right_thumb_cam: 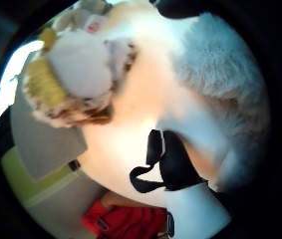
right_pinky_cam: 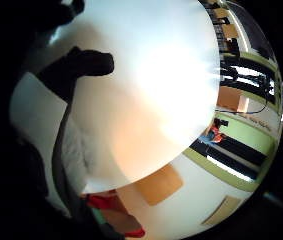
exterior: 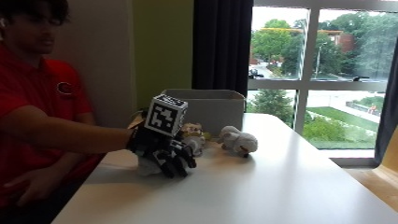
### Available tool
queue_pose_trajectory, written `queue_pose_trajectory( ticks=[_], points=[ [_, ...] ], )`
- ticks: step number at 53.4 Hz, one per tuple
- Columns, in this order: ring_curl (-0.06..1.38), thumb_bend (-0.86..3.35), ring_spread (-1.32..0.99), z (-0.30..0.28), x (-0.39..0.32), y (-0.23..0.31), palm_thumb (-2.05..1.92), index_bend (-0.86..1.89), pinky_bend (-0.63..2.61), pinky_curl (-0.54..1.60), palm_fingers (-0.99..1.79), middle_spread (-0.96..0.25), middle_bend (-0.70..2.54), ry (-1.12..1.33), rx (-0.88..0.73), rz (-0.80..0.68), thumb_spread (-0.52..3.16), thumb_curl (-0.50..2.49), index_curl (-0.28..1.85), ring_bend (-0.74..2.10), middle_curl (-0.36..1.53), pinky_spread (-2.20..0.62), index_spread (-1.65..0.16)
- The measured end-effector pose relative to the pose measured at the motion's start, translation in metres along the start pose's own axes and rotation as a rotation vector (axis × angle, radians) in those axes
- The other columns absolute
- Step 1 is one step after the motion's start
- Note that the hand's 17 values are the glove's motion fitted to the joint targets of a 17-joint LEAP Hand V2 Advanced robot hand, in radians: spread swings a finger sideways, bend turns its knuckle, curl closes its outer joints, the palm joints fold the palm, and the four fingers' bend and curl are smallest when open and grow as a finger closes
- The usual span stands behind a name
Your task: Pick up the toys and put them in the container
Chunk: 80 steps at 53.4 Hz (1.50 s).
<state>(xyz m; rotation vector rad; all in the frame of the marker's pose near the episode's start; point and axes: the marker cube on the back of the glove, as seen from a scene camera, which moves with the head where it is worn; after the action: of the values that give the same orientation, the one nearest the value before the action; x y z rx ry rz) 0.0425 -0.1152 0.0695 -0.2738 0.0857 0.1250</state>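
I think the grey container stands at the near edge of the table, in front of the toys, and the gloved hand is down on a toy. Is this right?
Not quite. In the outside view the grey container stands behind the toys, toward the window, not at the near edge of the table. The rest holds: the gloved right hand is down on a white toy.

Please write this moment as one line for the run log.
hands: gloved right hand curled over a white plush toy on the table | other toys: beside grey container, not inside | phase: pick

Window [exterior: 323,70] backlight; tabletop [right_pinky_cam: 151,75] glare; palm views blurred
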Motion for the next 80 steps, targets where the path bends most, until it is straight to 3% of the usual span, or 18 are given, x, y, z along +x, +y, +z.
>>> queue_pose_trajectory(
  ticks=[4, 9, 17, 28, 36, 44, 51, 57, 68, 74, 80],
  points=[
    [0.30, 0.02, -0.10, -0.003, -0.004, 0.001, 0.17, 0.20, 1.14, 0.39, 0.17, -0.09, 0.18, 0.017, 0.011, -0.001, 1.23, 0.32, 0.20, 0.63, 0.21, -0.07, -0.40],
    [0.30, 0.11, -0.24, -0.005, -0.005, -0.001, 0.34, 0.26, 1.19, 0.35, 0.76, -0.21, 0.24, 0.085, 0.054, 0.013, 1.30, 0.37, 0.23, 0.71, 0.23, -0.29, -0.42],
    [0.36, 0.16, -0.37, -0.003, -0.008, -0.005, 0.51, 0.26, 1.05, 0.34, 0.99, -0.33, 0.38, 0.128, 0.143, -0.006, 1.21, 0.46, 0.29, 0.80, 0.30, -0.43, -0.42],
    [0.48, 0.16, -0.41, -0.013, 0.008, -0.013, 0.65, 0.43, 0.86, 0.33, 1.34, -0.40, 0.64, 0.010, 0.299, 0.002, 0.90, 0.62, 0.41, 1.07, 0.44, -0.47, -0.43],
    [0.52, 0.17, -0.39, -0.045, 0.005, -0.010, 0.69, 0.60, 0.86, 0.35, 1.32, -0.39, 0.85, -0.039, 0.349, -0.026, 0.76, 0.71, 0.53, 1.15, 0.54, -0.47, -0.43],
    [0.54, 0.18, -0.38, -0.129, -0.022, -0.007, 0.70, 0.71, 0.90, 0.39, 1.25, -0.37, 0.95, -0.016, 0.485, -0.039, 0.65, 0.79, 0.64, 1.21, 0.62, -0.47, -0.43],
    [0.55, 0.18, -0.37, -0.200, -0.076, -0.002, 0.69, 0.75, 0.93, 0.41, 1.21, -0.35, 1.01, -0.004, 0.569, -0.106, 0.58, 0.85, 0.73, 1.26, 0.66, -0.47, -0.42],
    [0.56, 0.18, -0.37, -0.252, -0.162, 0.011, 0.68, 0.76, 0.96, 0.42, 1.18, -0.34, 1.03, -0.178, 0.586, -0.227, 0.53, 0.90, 0.80, 1.29, 0.70, -0.47, -0.42],
    [0.56, 0.20, -0.36, -0.269, -0.293, 0.030, 0.67, 0.75, 0.98, 0.43, 1.15, -0.32, 1.05, 0.007, 0.640, -0.516, 0.48, 0.99, 0.91, 1.32, 0.74, -0.47, -0.42],
    [0.56, 0.20, -0.36, -0.260, -0.350, 0.036, 0.66, 0.73, 0.98, 0.44, 1.13, -0.32, 1.05, 0.005, 0.622, -0.546, 0.46, 1.04, 0.97, 1.33, 0.76, -0.46, -0.42],
    [0.55, 0.17, -0.36, -0.251, -0.359, 0.035, 0.61, 0.68, 1.01, 0.44, 1.07, -0.32, 0.98, -0.051, 0.588, -0.548, 0.47, 1.06, 1.01, 1.32, 0.75, -0.47, -0.42]
  ],
)
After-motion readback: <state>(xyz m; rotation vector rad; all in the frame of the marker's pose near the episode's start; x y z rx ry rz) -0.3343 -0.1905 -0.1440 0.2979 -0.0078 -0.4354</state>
